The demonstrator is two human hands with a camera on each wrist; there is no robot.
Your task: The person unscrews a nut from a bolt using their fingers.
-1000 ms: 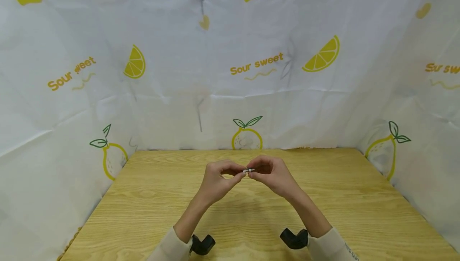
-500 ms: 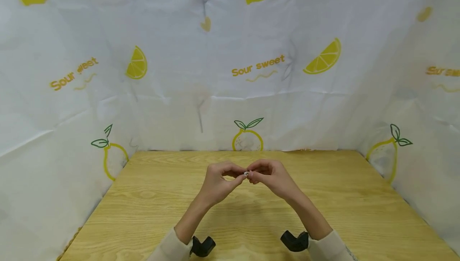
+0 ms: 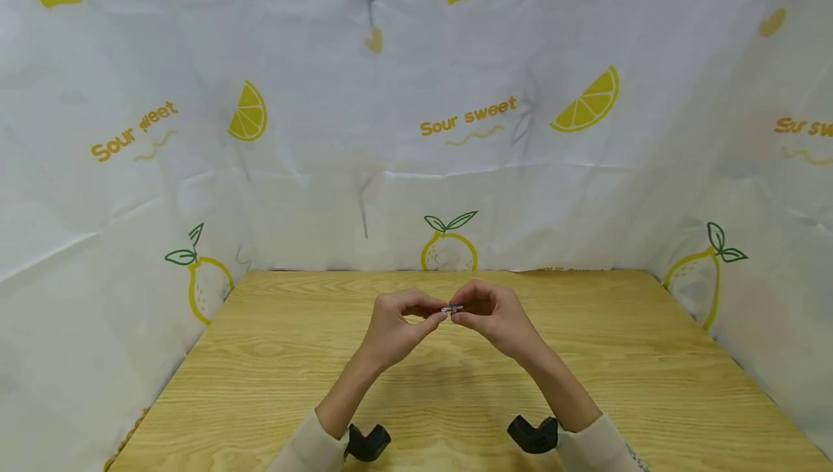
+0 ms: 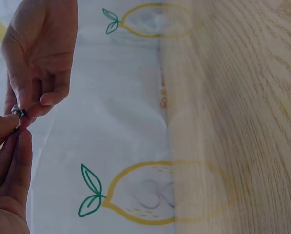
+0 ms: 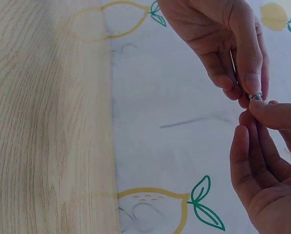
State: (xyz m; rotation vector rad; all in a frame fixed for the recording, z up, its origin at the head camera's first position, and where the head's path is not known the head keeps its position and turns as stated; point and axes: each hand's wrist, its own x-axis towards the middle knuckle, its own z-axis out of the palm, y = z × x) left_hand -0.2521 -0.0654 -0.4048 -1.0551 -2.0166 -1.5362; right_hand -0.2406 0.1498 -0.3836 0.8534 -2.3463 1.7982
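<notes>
A small silvery metal piece (image 3: 451, 308), shaped like a short bolt with a wider collar, is held in the air between both hands' fingertips. Thumb and fingers of my left hand (image 3: 398, 326) pinch its left end. My right hand (image 3: 496, 315) has thumb and forefinger about its right end. Up close in the right wrist view, the metal piece (image 5: 256, 97) lies between the two thumb tips, mostly covered by fingers. The left wrist view shows a bit of the metal piece (image 4: 18, 112) below the right thumb. Its exact kind is too small to tell.
A wooden table (image 3: 286, 378) spreads beneath the hands. White cloth (image 3: 312, 204) with lemon prints stands round its back and sides. Black curved mounts (image 3: 367, 443) sit at both wrists, beside light sleeves (image 3: 312, 447).
Half a second ago my right thumb and forefinger were closer together and covered more of the metal piece. Now they are spread wider and more of it shows. My left hand stays nearly still.
</notes>
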